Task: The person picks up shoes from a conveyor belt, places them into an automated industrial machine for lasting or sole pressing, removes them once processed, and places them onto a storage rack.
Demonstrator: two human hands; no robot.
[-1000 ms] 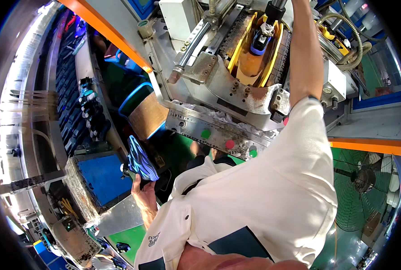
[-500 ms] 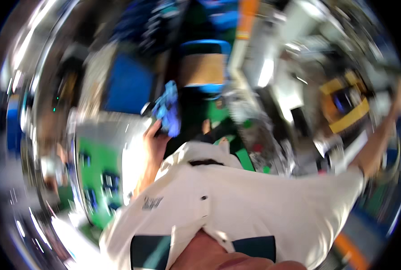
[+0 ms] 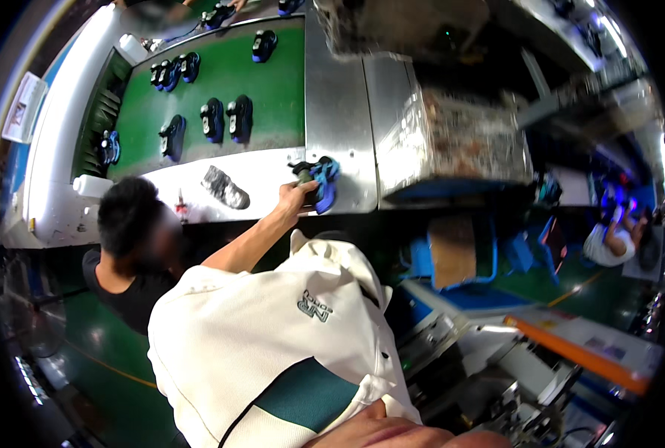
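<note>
My left hand (image 3: 295, 200) reaches forward, its fingers closed on a blue-and-black strappy sandal (image 3: 326, 187). The sandal is over the metal edge of a bench, near the corner of a green conveyor belt (image 3: 272, 93). Whether it touches the metal, I cannot tell. Several dark shoes with blue soles (image 3: 240, 119) stand apart on the belt. On the white ledge beside my forearm lies a silvery-grey shoe-shaped piece (image 3: 225, 187). My right hand is out of view.
A person in a black top (image 3: 127, 254) is close on my left. Beyond the metal bench (image 3: 340, 112) is a plastic-wrapped block (image 3: 452, 142). A blue-framed chair (image 3: 453, 250) and orange-edged machine (image 3: 579, 351) stand to the right. Another person (image 3: 608, 243) sits farther off.
My view has swung left, bringing the belt to the front. My left hand has moved with the blue sandal to the bench edge. My right arm, stretched out earlier, has left the view.
</note>
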